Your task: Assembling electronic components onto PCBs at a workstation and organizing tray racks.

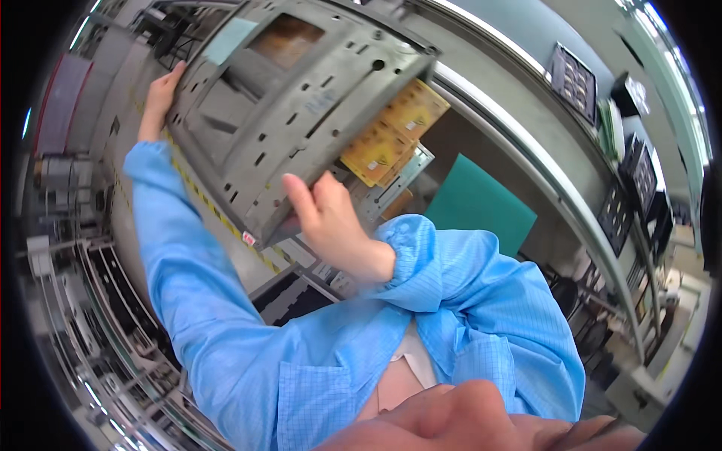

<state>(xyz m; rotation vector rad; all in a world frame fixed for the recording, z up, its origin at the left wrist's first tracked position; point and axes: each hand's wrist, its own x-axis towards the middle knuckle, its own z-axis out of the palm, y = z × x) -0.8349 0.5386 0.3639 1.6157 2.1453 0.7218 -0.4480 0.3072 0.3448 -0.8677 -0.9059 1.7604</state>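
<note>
A large grey metal frame [301,113], with slots, round holes and rectangular openings, is held tilted in front of me. My left hand [159,99] is closed on its left edge, with the arm stretched out. My right hand [331,225] grips its near right edge, the thumb up and the other fingers partly hidden. A pale blue patch [229,41] shows near its far left corner, and a small red and white sticker [248,238] marks the near corner. Just beyond the frame's right side are yellow-orange panels [376,154] with warning triangles.
A green sheet [481,204] stands right of the panels, below a long metal rail [519,128]. Black trays [573,81] of small parts sit on the bench at the right. Yellow-black tape [207,197] runs along the floor. Racks [90,316] line the left.
</note>
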